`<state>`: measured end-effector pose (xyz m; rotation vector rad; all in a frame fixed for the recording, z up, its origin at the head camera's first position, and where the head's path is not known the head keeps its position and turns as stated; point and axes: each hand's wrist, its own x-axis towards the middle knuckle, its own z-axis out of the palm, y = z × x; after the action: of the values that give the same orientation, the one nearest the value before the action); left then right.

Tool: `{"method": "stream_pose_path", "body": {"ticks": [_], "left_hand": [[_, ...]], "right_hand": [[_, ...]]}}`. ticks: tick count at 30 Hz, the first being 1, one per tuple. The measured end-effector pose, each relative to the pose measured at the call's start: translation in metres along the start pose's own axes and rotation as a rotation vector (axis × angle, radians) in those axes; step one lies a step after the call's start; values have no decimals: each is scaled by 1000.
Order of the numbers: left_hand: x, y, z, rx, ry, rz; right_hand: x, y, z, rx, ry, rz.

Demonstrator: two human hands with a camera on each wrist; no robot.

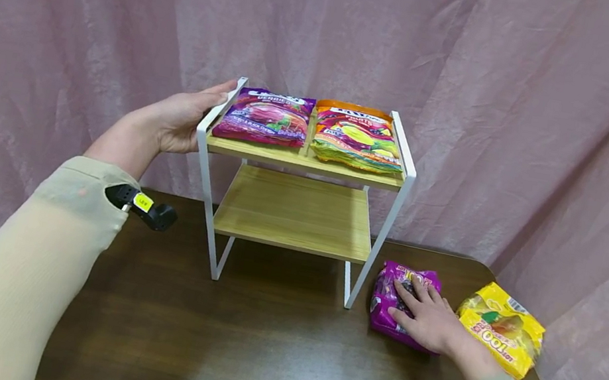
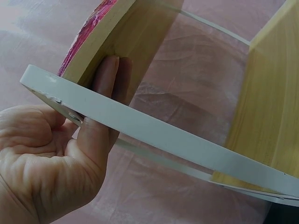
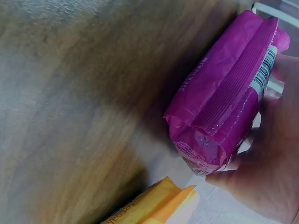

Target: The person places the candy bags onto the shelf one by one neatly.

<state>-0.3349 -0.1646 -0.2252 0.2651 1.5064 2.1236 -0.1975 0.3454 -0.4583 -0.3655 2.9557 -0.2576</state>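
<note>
A small two-tier shelf [image 1: 301, 210] of wood boards and white metal frames stands upright. My left hand [image 1: 186, 120] grips its upper left side; in the left wrist view, fingers [image 2: 105, 79] reach past the white side bar [image 2: 140, 123] under the top board. On that board lie a purple berries candy bag [image 1: 268, 118] and an orange fruits candy bag [image 1: 357, 137], side by side. My right hand [image 1: 431, 319] rests on another purple bag [image 1: 388, 298] on the table, fingers spread over its top. In the right wrist view this bag [image 3: 224, 88] shows its crimped seam and barcode.
A yellow candy bag [image 1: 505, 328] lies on the brown table [image 1: 264, 358] just right of my right hand, by the table's right edge. Pink curtains [image 1: 332, 26] hang behind and at the right. The shelf's lower board [image 1: 297, 212] is bare wood.
</note>
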Motion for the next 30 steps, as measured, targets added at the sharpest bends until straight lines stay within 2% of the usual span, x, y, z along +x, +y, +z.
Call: {"method": "stream_pose_path", "body": {"ticks": [14, 30], "left_hand": [[-2, 0, -1, -1, -3, -2], [-2, 0, -1, -5, -8, -6]], "right_hand": [[-18, -14, 3, 6, -4, -26], [-37, -26, 9, 3, 39, -68]]}}
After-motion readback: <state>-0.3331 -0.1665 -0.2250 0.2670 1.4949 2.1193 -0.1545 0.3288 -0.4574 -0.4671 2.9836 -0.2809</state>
